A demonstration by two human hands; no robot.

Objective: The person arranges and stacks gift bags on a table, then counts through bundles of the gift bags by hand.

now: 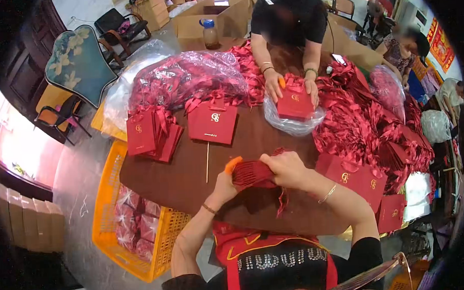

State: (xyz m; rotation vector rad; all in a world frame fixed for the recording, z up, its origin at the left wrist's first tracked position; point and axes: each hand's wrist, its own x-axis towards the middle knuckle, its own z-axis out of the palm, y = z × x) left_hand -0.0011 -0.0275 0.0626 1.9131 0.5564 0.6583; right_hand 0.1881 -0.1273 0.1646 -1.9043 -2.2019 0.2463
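A stack of red paper gift bags [252, 175], seen edge-on, is held above the near side of the brown table. My left hand [226, 185], with an orange cover on one digit, grips the left end of the stack. The right end is in the closed fingers of my right hand [286, 169]. Red ribbon hangs below the stack on the right. Beyond my hands, a red bag with a gold logo [213, 124] lies flat near a thin wooden stick [208, 163]. More red bags [348, 179] lie right of my right forearm.
Across the table, a co-worker's hands [275, 86] rest on red bags in clear plastic [291, 125]. Ribbon-handled bags [350, 105] are heaped on the right, plastic-covered ones [184, 80] at the back left. A yellow crate [105, 200] with wrapped bundles stands at the left.
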